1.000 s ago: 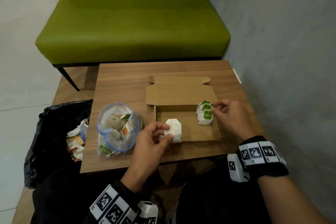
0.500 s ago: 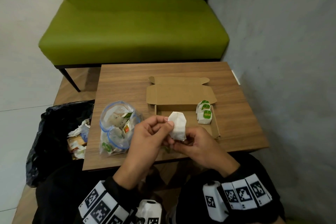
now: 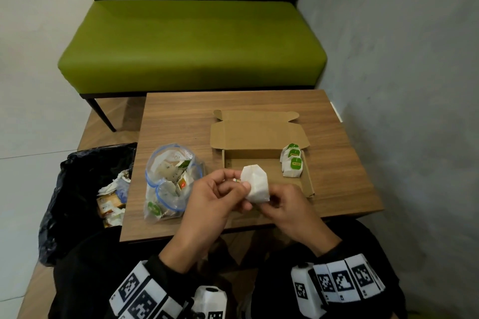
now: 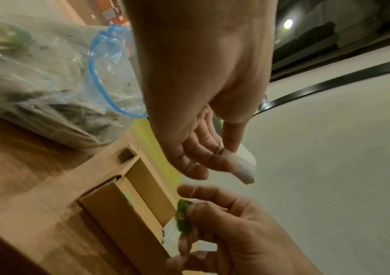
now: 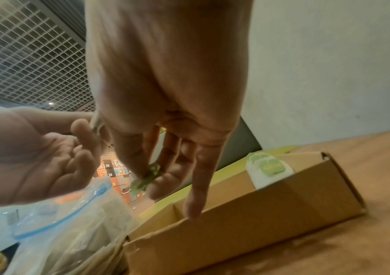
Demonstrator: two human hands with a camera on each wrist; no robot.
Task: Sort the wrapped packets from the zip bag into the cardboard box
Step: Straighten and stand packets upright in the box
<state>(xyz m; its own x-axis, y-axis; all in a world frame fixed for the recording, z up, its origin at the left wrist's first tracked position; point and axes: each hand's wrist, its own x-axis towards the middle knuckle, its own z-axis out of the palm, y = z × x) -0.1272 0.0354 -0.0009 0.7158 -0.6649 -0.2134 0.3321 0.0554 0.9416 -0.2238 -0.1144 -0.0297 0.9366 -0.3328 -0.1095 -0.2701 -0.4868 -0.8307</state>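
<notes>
A white wrapped packet (image 3: 255,186) is up in the air over the near edge of the open cardboard box (image 3: 308,184). My left hand (image 3: 242,184) pinches the packet (image 4: 245,165) between thumb and forefinger. Just to its right, my right hand (image 3: 269,204) pinches the packet's small green tag (image 4: 184,215), which also shows as the green tag (image 5: 147,176) between thumb and fingers. Three white packets with green tags (image 3: 291,163) lie at the box's far right. The clear zip bag (image 3: 168,181), with a blue seal, stands open left of the box, with several packets inside.
The box lid (image 3: 259,134) lies flat behind the box on the small wooden table (image 3: 181,116). A black rubbish bag (image 3: 77,189) with torn wrappers sits on the floor at the left. A green bench (image 3: 191,44) stands behind the table, and a grey wall (image 3: 401,85) closes the right.
My right hand has left the packets at the box's far right and come to the packet that my left hand holds. The left hand has lifted that packet slightly towards me.
</notes>
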